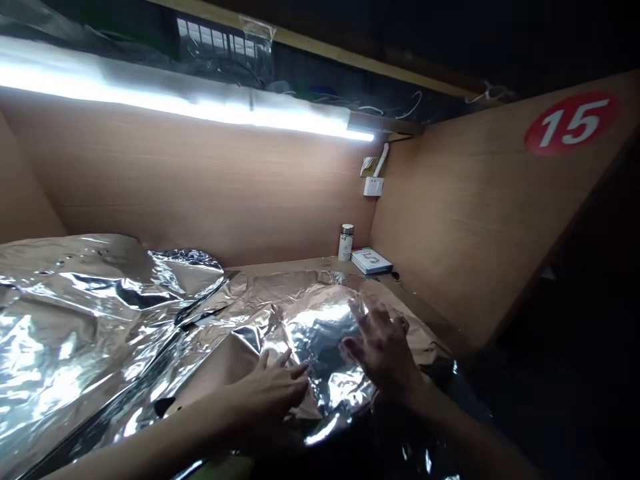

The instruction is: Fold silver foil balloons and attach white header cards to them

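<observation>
A shiny silver sheet of reflective film lies crumpled over the work surface in front of me. My left hand rests low on it with the fingers spread. To the right, my right hand is over the film with its fingers apart, slightly smeared by motion. Neither hand grips anything that I can see. Whether the right palm touches the film or hovers just above it, I cannot tell. The film's near edge hangs in shadow toward me.
More silver film is heaped on the left. At the back right corner stand a white bottle and a flat white box. Brown board walls enclose the place, with a socket and a bright tube light above.
</observation>
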The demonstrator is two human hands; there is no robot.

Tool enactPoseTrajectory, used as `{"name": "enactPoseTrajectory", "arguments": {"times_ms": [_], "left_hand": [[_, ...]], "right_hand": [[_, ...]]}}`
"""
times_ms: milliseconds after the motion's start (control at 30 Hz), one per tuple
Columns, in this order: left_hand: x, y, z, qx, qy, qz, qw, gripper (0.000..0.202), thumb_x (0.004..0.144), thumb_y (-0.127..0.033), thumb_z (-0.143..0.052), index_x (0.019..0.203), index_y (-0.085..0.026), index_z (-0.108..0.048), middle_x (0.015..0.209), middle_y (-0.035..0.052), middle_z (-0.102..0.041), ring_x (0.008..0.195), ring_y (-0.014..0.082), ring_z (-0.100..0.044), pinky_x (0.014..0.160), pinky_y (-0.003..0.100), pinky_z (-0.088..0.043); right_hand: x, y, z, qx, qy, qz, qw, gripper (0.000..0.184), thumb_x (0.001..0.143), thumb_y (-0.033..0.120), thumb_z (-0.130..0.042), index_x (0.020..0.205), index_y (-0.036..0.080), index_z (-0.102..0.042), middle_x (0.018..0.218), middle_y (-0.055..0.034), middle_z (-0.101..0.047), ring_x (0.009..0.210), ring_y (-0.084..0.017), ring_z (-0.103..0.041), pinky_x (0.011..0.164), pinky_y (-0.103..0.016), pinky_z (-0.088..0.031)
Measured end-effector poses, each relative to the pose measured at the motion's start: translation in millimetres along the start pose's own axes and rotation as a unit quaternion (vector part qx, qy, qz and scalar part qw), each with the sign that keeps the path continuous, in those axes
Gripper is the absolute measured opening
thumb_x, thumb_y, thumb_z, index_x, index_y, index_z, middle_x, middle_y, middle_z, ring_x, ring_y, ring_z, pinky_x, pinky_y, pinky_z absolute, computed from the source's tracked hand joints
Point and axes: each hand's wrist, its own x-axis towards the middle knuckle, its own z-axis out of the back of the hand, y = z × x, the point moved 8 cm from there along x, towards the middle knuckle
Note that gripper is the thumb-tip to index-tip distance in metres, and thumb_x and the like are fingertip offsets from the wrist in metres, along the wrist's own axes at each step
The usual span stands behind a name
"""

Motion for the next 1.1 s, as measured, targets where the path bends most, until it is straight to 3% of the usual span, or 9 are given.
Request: {"name": "enactPoseTrajectory", "arguments": {"times_ms": [167,333,433,500,600,733,833,933,1100], "left_hand": [[-53.9,69.9,0.1,0.103,-0.088,0.161,0.978,0.050,0.099,-0.054,-0.051,0.144,-0.034,-0.061,0.165,0.0067,-0.041,0.156,0.0423,-0.023,0.121,0.075,-0.010],[-138.9,169.3,-33.4,-0.029,-0.169,0.356,0.918,0.062,0.090,-0.051,-0.053,0.144,-0.019,-0.057,0.127,0.0165,-0.072,0.123,0.0396,-0.064,0.101,0.052,-0.050],[-167.8,191.0,-47.6,-0.215,-0.158,0.427,0.864,0.059,0.074,-0.066,-0.065,0.101,-0.015,-0.072,0.077,0.0079,-0.073,0.079,0.0327,-0.071,0.072,0.040,-0.057],[-165.6,183.0,-38.0,-0.334,-0.162,0.420,0.828,0.056,0.066,-0.070,-0.073,0.084,-0.017,-0.071,0.072,0.0057,-0.071,0.076,0.0304,-0.070,0.070,0.038,-0.057],[-132.4,146.0,5.6,-0.447,-0.215,0.354,0.793,0.058,0.071,-0.070,-0.076,0.102,-0.021,-0.072,0.099,0.0070,-0.076,0.099,0.0307,-0.071,0.085,0.041,-0.059],[-36.0,45.3,56.5,-0.382,-0.194,0.162,0.889,0.042,0.088,-0.061,-0.065,0.106,-0.023,-0.069,0.112,0.0058,-0.073,0.109,0.0272,-0.066,0.098,0.041,-0.053],[32.8,-26.4,38.3,-0.227,-0.091,0.076,0.967,0.035,0.092,-0.056,-0.060,0.097,-0.021,-0.066,0.111,0.0072,-0.071,0.100,0.0258,-0.065,0.088,0.038,-0.054],[68.2,-58.7,-11.8,-0.114,0.024,0.016,0.993,0.032,0.098,-0.051,-0.054,0.097,-0.021,-0.064,0.104,0.0080,-0.071,0.098,0.0260,-0.066,0.087,0.037,-0.051],[71.2,-24.5,-39.5,-0.142,-0.001,0.000,0.990,0.021,0.100,-0.031,-0.048,0.106,-0.020,-0.065,0.107,0.0079,-0.072,0.097,0.0219,-0.065,0.090,0.033,-0.051]], "right_hand": [[-10.7,-29.3,-74.3,-0.093,0.226,-0.058,0.968,0.073,0.102,0.067,-0.038,0.161,0.023,-0.039,0.168,-0.0184,-0.030,0.156,-0.040,-0.023,0.121,-0.066,-0.016],[-18.3,-34.3,-76.5,-0.098,0.214,-0.062,0.970,0.071,0.101,0.062,-0.045,0.161,0.023,-0.040,0.168,-0.0178,-0.031,0.154,-0.042,-0.028,0.120,-0.067,-0.019],[-34.5,10.0,-61.1,-0.055,0.165,0.003,0.985,0.080,0.099,0.063,-0.051,0.163,0.018,-0.034,0.169,-0.0208,-0.027,0.154,-0.044,-0.026,0.121,-0.066,-0.020],[-56.7,51.7,-65.9,0.016,0.198,0.062,0.978,0.100,0.087,0.075,-0.061,0.164,0.019,-0.031,0.167,-0.0205,-0.030,0.151,-0.046,-0.032,0.119,-0.066,-0.027],[-91.3,100.5,-89.9,0.071,0.256,0.118,0.957,0.118,0.073,0.078,-0.074,0.163,0.016,-0.033,0.166,-0.0230,-0.032,0.148,-0.050,-0.034,0.118,-0.069,-0.030],[-118.3,104.1,-111.4,0.048,0.188,0.110,0.975,0.098,0.084,0.056,-0.075,0.161,0.009,-0.035,0.166,-0.0242,-0.029,0.150,-0.046,-0.034,0.122,-0.059,-0.029],[-144.9,89.4,-96.3,0.037,0.083,0.162,0.983,0.058,0.091,0.036,-0.070,0.143,0.014,-0.060,0.144,-0.0209,-0.062,0.123,-0.038,-0.063,0.107,-0.048,-0.048],[-164.6,72.8,-48.1,0.055,-0.039,0.219,0.973,0.020,0.096,0.023,-0.061,0.113,0.022,-0.073,0.092,-0.0079,-0.078,0.080,-0.025,-0.071,0.085,-0.040,-0.054],[-133.2,56.5,-17.3,-0.022,0.003,0.189,0.982,0.074,0.093,0.050,-0.067,0.152,0.010,-0.047,0.158,-0.0233,-0.046,0.139,-0.043,-0.048,0.115,-0.057,-0.039]]}}
